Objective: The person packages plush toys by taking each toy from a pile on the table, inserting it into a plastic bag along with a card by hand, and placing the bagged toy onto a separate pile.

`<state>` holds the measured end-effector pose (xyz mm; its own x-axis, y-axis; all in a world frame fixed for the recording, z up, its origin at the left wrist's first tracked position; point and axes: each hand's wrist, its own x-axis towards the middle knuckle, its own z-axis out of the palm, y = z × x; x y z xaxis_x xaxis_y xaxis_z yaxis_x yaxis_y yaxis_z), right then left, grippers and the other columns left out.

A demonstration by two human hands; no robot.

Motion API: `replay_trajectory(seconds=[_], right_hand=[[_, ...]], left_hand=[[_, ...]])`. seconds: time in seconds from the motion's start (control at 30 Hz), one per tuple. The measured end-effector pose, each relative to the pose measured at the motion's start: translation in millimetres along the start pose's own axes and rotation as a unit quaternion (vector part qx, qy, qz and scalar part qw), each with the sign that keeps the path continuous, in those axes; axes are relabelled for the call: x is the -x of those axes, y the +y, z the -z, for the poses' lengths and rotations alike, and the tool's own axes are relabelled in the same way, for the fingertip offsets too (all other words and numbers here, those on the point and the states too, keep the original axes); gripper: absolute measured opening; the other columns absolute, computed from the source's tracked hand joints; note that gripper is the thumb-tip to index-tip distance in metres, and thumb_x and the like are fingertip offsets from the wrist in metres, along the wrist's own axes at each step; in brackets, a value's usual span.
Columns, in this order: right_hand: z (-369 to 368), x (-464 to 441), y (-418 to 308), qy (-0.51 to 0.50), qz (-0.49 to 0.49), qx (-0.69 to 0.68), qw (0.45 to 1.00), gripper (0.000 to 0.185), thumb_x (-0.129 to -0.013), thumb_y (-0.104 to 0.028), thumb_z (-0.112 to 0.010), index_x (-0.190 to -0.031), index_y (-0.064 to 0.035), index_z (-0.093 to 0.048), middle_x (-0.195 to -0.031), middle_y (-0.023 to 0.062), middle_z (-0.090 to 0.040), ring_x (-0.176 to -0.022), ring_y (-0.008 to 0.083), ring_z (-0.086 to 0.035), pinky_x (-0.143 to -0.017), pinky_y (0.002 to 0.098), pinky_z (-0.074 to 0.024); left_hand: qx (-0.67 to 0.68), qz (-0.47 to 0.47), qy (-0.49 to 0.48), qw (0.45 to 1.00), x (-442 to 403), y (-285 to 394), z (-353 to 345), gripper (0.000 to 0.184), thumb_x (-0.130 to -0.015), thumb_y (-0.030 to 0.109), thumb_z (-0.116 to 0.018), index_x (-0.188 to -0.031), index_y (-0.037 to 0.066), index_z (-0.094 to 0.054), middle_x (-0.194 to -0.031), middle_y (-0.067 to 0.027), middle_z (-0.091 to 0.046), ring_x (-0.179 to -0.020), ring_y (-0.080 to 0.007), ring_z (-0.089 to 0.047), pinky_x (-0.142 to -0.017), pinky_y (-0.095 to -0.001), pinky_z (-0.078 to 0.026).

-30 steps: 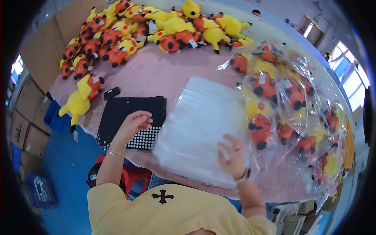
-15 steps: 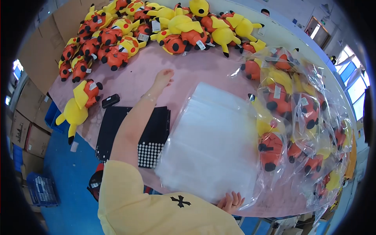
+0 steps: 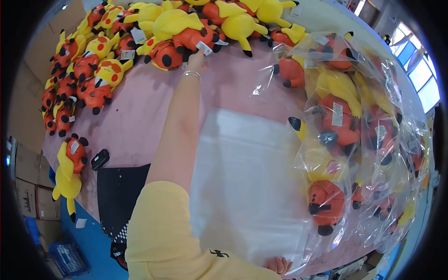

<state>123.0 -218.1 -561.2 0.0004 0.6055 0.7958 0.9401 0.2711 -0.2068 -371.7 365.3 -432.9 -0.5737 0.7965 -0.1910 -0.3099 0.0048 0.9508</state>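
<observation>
The desk (image 3: 140,128) has a pink surface. A tagged plush toy (image 3: 190,38) lies at its far side, by the left hand (image 3: 198,61); grip cannot be determined. The right hand (image 3: 279,265), fingers curled, is at the near edge of the clear bags (image 3: 242,158); grip likewise indeterminate. Cardboard boxes (image 3: 28,196) and a blue crate (image 3: 69,259) flank the desk.

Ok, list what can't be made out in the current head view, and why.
All in the head view:
- Left hand: fingers blurred and partly hidden at the red-suited toy; its grip is unclear.
- Right hand: wrist out of sight at the bottom edge.
- Black sheet: right part hidden by the yellow sleeve.
- Rearmost plush toys: cut off by the top edge.
- White tag: print too small.
</observation>
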Motion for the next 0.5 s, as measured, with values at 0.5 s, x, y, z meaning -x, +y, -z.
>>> replay_trajectory(seconds=[0.5], right_hand=[[46,-29,-29,-0.078,-0.024,-0.023,0.996,0.021,-0.066,-0.002,-0.054,-0.085,-0.0103,-0.054,-0.096,0.0061,-0.056,-0.099,0.0290,-0.051,-0.103,0.0573,-0.0247]], left_hand=[[0.394,-0.010,-0.062,0.917,88,95,39,0.027,-0.076,0.010,-0.055,-0.101,-0.002,-0.050,-0.094,-0.0141,-0.056,-0.083,-0.0247,-0.056,-0.068,-0.0305,-0.050]])
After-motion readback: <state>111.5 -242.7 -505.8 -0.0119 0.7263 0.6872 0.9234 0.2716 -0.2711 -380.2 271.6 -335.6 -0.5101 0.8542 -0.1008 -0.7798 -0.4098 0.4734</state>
